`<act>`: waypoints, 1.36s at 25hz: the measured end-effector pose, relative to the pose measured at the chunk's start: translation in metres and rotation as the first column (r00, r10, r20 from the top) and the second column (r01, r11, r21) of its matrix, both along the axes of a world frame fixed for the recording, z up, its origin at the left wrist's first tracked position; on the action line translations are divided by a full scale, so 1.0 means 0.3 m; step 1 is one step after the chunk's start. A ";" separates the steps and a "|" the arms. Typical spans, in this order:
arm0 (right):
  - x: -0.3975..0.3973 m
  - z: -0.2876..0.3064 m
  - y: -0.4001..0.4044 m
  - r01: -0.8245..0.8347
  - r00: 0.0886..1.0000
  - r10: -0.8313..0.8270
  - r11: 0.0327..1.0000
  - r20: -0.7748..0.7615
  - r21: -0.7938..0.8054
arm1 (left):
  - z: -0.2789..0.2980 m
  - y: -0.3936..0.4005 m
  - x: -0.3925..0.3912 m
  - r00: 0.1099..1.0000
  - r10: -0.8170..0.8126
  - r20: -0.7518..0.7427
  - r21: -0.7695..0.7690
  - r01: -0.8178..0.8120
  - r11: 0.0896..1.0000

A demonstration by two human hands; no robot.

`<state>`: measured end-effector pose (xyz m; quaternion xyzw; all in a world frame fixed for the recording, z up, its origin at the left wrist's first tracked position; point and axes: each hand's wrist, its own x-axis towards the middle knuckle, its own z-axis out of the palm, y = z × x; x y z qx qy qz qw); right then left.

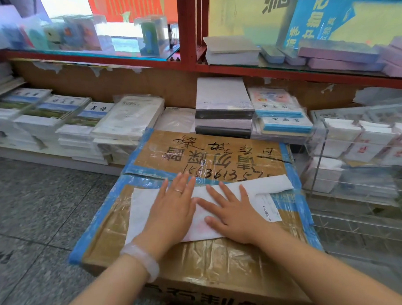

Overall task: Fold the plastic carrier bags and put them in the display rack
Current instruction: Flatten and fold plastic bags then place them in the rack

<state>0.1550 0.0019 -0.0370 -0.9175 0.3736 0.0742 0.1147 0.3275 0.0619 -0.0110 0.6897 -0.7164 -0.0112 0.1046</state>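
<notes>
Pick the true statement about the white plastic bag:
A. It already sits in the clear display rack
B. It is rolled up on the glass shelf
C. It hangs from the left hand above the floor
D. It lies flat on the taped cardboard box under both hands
D: the white plastic bag lies spread on the taped cardboard box, with the left hand and right hand pressing flat on it.

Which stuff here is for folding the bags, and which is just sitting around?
For the job: white plastic bag, left hand, right hand, cardboard box underneath, clear display rack.

Just there: stacks of books, red shelf.
</notes>
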 end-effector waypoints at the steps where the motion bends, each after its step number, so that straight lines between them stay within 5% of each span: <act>1: -0.002 0.002 0.002 0.005 1.000 -0.005 1.000 0.004 -0.003 | -0.034 -0.008 -0.004 0.999 0.019 0.036 0.097 -0.023 0.995; 3: -0.019 0.002 -0.006 0.021 1.000 -0.021 1.000 0.001 -0.007 | -0.093 0.000 0.049 0.989 0.125 0.075 0.210 -0.138 0.968; 12: -0.360 0.054 -0.110 0.326 0.927 -0.336 0.941 -0.166 -0.087 | -0.070 0.100 0.213 0.937 0.304 0.173 0.264 -0.341 0.902; 14: -0.386 0.095 -0.100 0.295 0.951 -0.305 0.947 -0.060 -0.128 | -0.069 0.108 0.261 0.978 0.198 0.062 0.126 -0.205 0.971; 17: -0.370 0.138 -0.048 0.121 0.979 -0.124 0.992 0.160 0.023 | -0.088 0.139 0.315 0.988 -0.153 -0.002 0.005 0.153 0.988; 22: -0.338 0.126 -0.002 0.015 0.996 -0.014 1.000 0.089 -0.012 | -0.083 0.173 0.316 0.964 -0.241 -0.113 0.085 0.251 0.964; 26: -0.293 0.144 -0.021 0.192 0.937 -0.209 0.977 0.279 0.089 | -0.051 0.193 0.321 0.907 -0.008 -0.420 0.151 0.079 0.985; 29: -0.263 0.138 -0.067 0.340 0.777 -0.452 0.887 0.438 0.312 | -0.023 0.156 0.291 0.708 0.217 -0.671 0.063 -0.237 0.969; 34: -0.252 0.109 -0.120 0.377 0.724 -0.568 0.801 0.392 0.464 | -0.008 0.065 0.277 0.563 0.490 -0.665 0.226 -0.474 0.851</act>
